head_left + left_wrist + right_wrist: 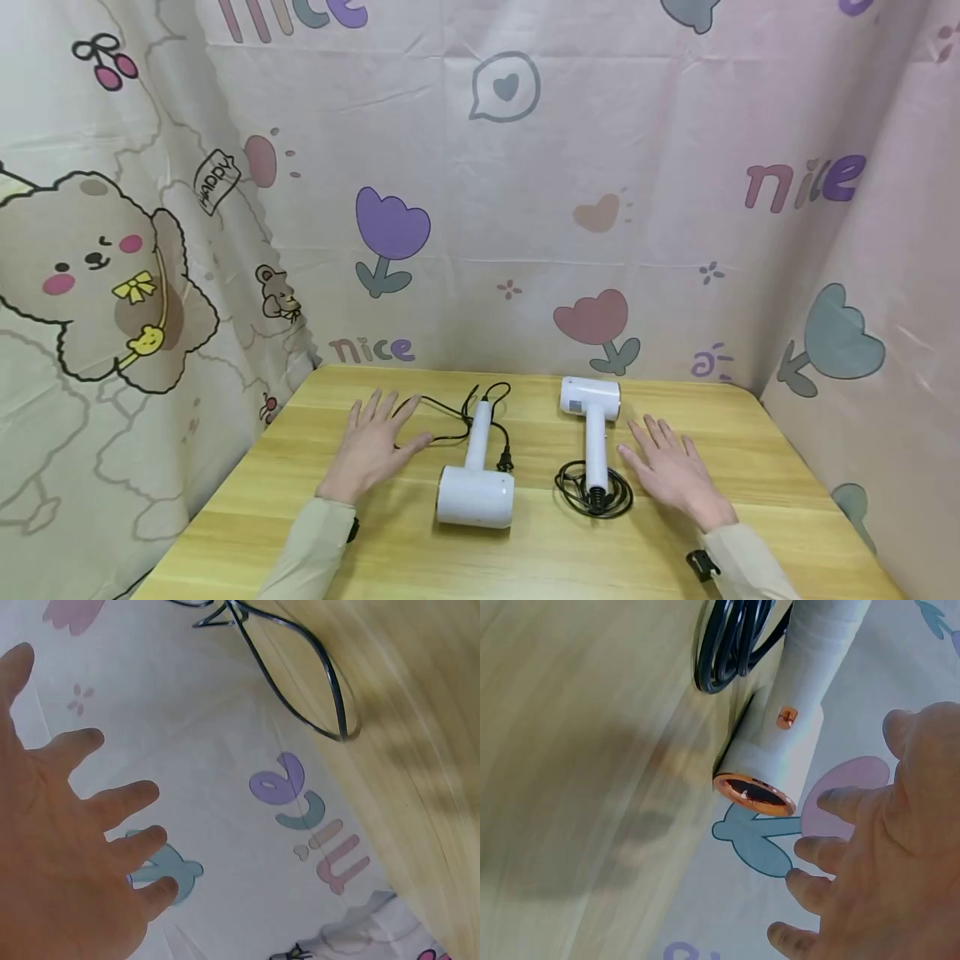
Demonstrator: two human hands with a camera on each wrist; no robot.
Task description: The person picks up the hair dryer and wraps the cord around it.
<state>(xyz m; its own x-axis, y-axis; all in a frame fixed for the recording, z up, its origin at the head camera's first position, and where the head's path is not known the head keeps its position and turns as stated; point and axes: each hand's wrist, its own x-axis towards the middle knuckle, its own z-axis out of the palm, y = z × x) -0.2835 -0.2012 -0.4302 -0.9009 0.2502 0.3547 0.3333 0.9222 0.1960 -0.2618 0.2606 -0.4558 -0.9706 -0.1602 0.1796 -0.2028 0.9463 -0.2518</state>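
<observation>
Two white hair dryers lie on the wooden table. The nearer hair dryer (476,497) has its head toward the person and its handle pointing away, with a loose black cord (442,406) and a plug (506,459) behind it. The other hair dryer (595,417) has its head at the back and its handle toward the person, over a coiled black cord (564,493). My left hand (372,446) is held with spread fingers left of the nearer dryer. My right hand (672,472), fingers also spread, is right of the other dryer. Both hands hold nothing.
The wooden table (390,558) stands against a printed cloth backdrop (480,167) at its back, with cloth at the left and right sides too. In the right wrist view, the dryer's head shows a copper-coloured rim (724,784).
</observation>
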